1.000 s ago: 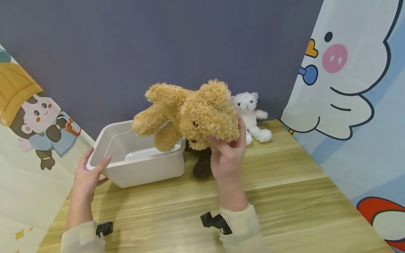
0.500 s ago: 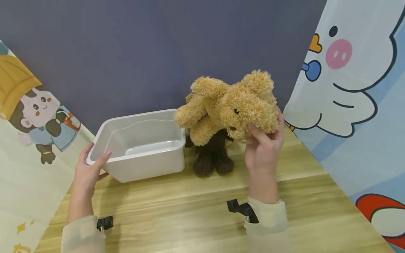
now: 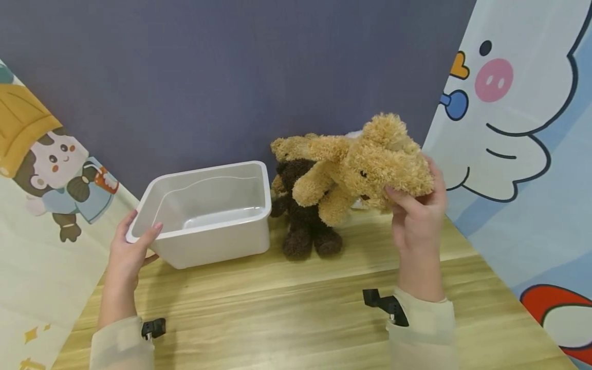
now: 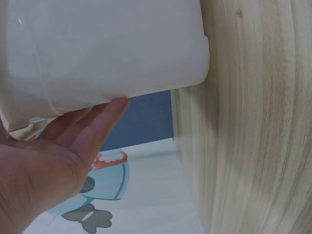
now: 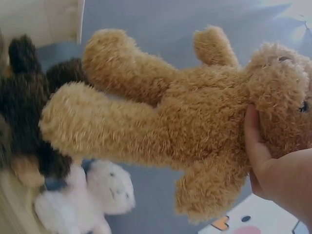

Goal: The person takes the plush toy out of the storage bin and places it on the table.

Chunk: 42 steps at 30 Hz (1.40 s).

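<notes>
My right hand (image 3: 420,221) grips a tan teddy bear (image 3: 388,162) by its head, holding it above the table with the legs toward the left. The right wrist view shows the bear's (image 5: 195,117) belly and both legs, with my fingers at its neck. At the left, my left hand (image 3: 127,257) holds the end rim of a white plastic bin (image 3: 217,244), thumb on top. In the left wrist view its fingers reach along the bin's outer wall (image 4: 117,53). Nothing lies in the visible part of the bin.
A dark brown plush bear (image 3: 302,210) sits beside the bin, with another tan plush (image 3: 287,149) behind it. A white plush bear (image 5: 109,187) is mostly hidden by the held bear in the head view. The grey wall (image 3: 208,77) backs the wooden table (image 3: 259,313).
My right hand has carried the tan teddy bear from over the bin to the right, in front of the white bear. The dark brown bear is now more visible. My left hand stays on the bin.
</notes>
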Available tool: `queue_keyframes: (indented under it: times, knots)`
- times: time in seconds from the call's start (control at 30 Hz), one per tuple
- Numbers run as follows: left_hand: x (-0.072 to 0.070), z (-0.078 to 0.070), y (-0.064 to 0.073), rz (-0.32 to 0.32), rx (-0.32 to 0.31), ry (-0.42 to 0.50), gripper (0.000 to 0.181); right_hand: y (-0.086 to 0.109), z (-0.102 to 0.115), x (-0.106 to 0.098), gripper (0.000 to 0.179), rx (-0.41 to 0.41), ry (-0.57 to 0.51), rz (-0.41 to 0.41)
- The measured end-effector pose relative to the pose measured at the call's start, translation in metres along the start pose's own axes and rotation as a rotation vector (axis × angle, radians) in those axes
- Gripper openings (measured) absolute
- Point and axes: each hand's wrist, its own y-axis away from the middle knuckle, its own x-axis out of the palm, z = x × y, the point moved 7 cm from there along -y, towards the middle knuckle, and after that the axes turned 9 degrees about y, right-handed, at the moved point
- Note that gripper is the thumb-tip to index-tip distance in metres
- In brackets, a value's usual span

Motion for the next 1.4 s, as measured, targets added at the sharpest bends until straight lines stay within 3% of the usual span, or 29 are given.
queue_keyframes:
  times: [0.13, 0.43, 0.67, 0.9, 1.13, 1.4]
  knots:
    - [-0.004, 0.000, 0.001, -0.011, 0.008, -0.004, 0.094, -0.005, 0.009, -0.006, 0.070, -0.021, 0.029, 0.042]
    - [-0.010, 0.004, 0.003, -0.011, 0.005, 0.006, 0.094, -0.015, 0.019, -0.021, 0.075, 0.042, 0.307, 0.170]
    - [-0.019, 0.009, 0.012, -0.013, 0.004, -0.010, 0.094, -0.022, 0.011, -0.026, 0.070, 0.142, 0.527, 0.331]
    - [-0.023, 0.014, 0.013, -0.014, -0.005, -0.018, 0.094, -0.027, -0.005, -0.034, 0.073, 0.232, 0.636, 0.404]
    - [-0.015, 0.015, 0.011, -0.015, -0.009, -0.036, 0.094, -0.042, -0.016, -0.051, 0.075, 0.283, 1.040, 0.478]
    - [0.001, 0.003, 0.003, 0.008, 0.040, -0.031, 0.095, -0.057, -0.033, -0.069, 0.077, 0.377, 1.112, 0.611]
